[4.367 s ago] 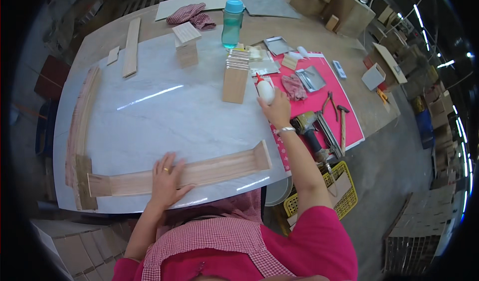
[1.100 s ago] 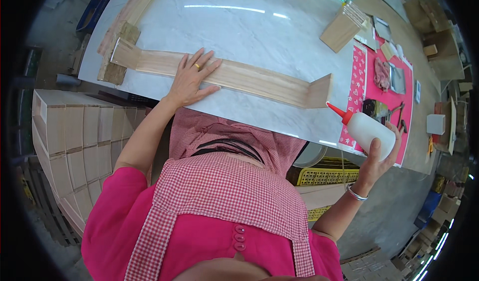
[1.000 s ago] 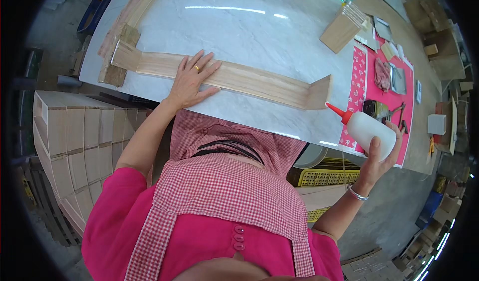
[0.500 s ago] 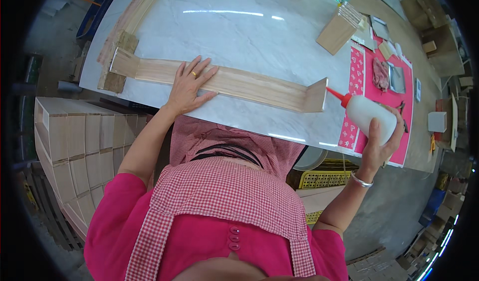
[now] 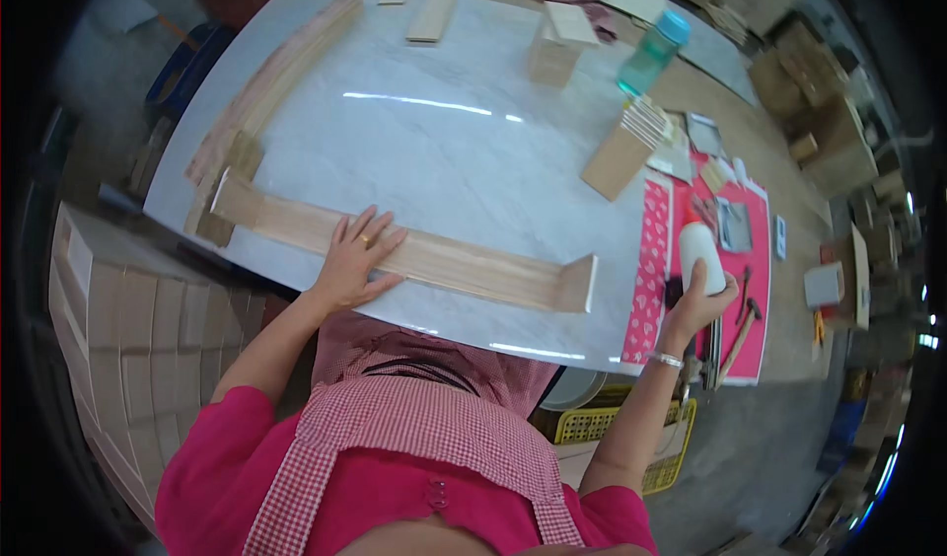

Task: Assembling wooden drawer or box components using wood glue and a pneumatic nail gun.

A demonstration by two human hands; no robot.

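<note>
I see the left hand [image 5: 357,258] spread flat on the long pale wooden board [image 5: 414,255] on the white marble tabletop [image 5: 424,151]; the right hand [image 5: 696,304] is clamped around a white plastic glue bottle [image 5: 701,257] over the pink patterned mat [image 5: 653,260].

You're in a woodworking workshop. On your white marble-look table [image 5: 424,151] lie a long wooden board [image 5: 434,258], loose slats [image 5: 266,82] and small wood blocks [image 5: 552,53]. A pink mat [image 5: 656,260] to your right carries hand tools, a hammer [image 5: 740,334] among them. Stacked cardboard boxes [image 5: 118,329] stand at your left, more boxes [image 5: 819,112] beyond the table, on a bare concrete floor [image 5: 760,438].
</note>
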